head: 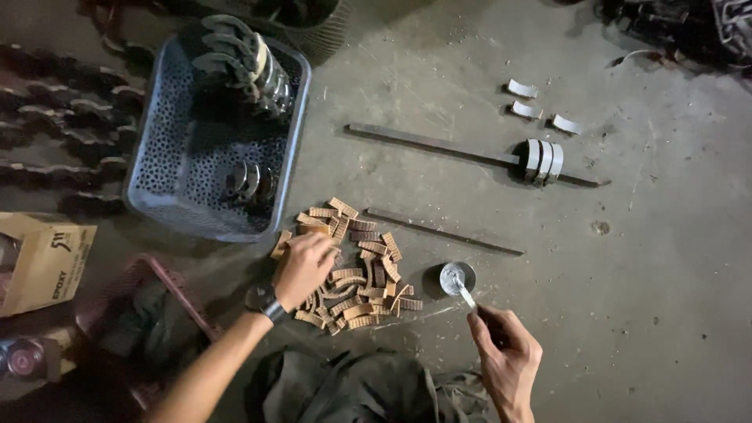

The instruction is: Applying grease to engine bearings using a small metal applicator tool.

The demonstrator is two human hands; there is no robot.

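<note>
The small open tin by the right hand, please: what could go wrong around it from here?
1. The small tin sits on the floor close to the pile of tan curved strips; the stick held by the right hand might tip it or drip onto them.
2. The left hand, resting on the pile, could scatter strips toward the thin metal bar.

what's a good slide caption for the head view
Left hand picks from a pile of tan curved strips while the right hand holds a stick in a small tin.
</note>
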